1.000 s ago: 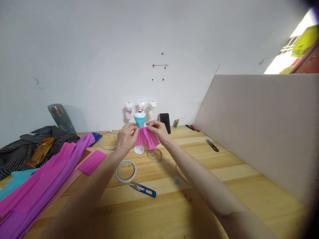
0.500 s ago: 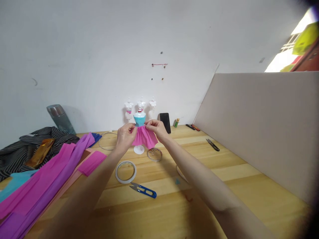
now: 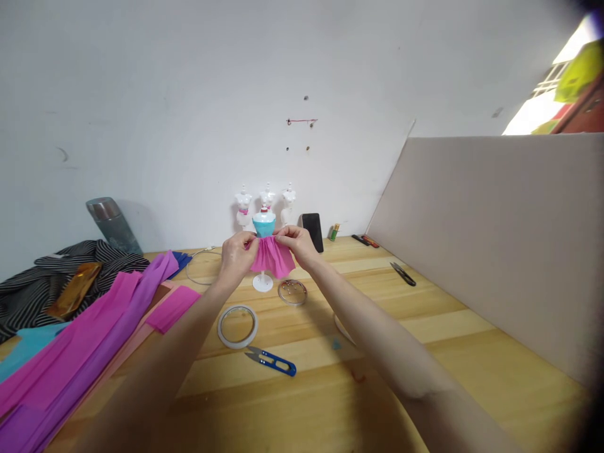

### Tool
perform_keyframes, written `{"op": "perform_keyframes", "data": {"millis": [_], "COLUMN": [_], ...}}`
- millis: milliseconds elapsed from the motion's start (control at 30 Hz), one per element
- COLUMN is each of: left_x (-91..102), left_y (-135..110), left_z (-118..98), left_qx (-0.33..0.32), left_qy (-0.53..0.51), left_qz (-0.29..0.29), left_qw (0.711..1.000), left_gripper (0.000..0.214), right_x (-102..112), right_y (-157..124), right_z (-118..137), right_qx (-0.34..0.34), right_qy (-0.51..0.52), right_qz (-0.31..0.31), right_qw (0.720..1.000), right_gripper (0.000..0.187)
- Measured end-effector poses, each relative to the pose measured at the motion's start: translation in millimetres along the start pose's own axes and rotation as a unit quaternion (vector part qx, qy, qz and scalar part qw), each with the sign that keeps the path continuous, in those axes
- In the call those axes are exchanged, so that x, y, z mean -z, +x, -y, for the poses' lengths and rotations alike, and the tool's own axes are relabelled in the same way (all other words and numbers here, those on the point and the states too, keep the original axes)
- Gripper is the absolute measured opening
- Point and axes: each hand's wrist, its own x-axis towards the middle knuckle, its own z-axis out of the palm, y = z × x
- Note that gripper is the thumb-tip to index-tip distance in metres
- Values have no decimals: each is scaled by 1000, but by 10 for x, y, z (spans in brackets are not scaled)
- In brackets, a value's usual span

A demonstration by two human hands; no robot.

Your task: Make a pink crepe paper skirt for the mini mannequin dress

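A gathered strip of pink crepe paper (image 3: 272,258) hangs like a skirt at the waist of a small white mannequin (image 3: 264,217). The mannequin's chest is wrapped in a turquoise bodice (image 3: 264,228), and it stands upright on a round white base. My left hand (image 3: 237,255) pinches the pink paper's upper left edge. With thumb and finger, my right hand (image 3: 297,242) pinches its upper right edge. Whether the paper is fixed to the waist I cannot tell. In front lie a roll of double-sided tape (image 3: 221,333) and blue thread snips (image 3: 272,361).
Coloured crepe paper (image 3: 127,314), a striped cloth (image 3: 113,258) and a bottle (image 3: 113,225) occupy the left. Several white mannequins (image 3: 289,204) and a phone (image 3: 312,231) stand by the wall. A round dish of pins (image 3: 292,292) is mid-table; dark snips (image 3: 402,274) lie right.
The pink paper's lower edge has drawn slightly up and in, showing more of the mannequin's stand. Both hands keep their pinch in nearly the same place.
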Motion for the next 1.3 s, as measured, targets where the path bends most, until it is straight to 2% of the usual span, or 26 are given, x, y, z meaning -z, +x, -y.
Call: {"op": "perform_keyframes", "data": {"millis": [767,1033,1300], "left_x": [-47,-76,-80], "left_y": [51,78,155], "left_z": [161,229,353], "left_qx": [33,65,86], "left_qy": [-49,-110,-201], "left_qz": [1,-6,30], "left_qw": [998,992,975], "left_gripper": [17,16,17], "right_x": [-9,-5,6], "right_y": [136,177,240], "right_z": [-60,-57,-41], "right_qx": [-32,-47,-59], "right_qy": [8,2,4], "right_qz": [10,26,64], "right_qw": [999,999,996], "right_gripper": [21,23,22]}}
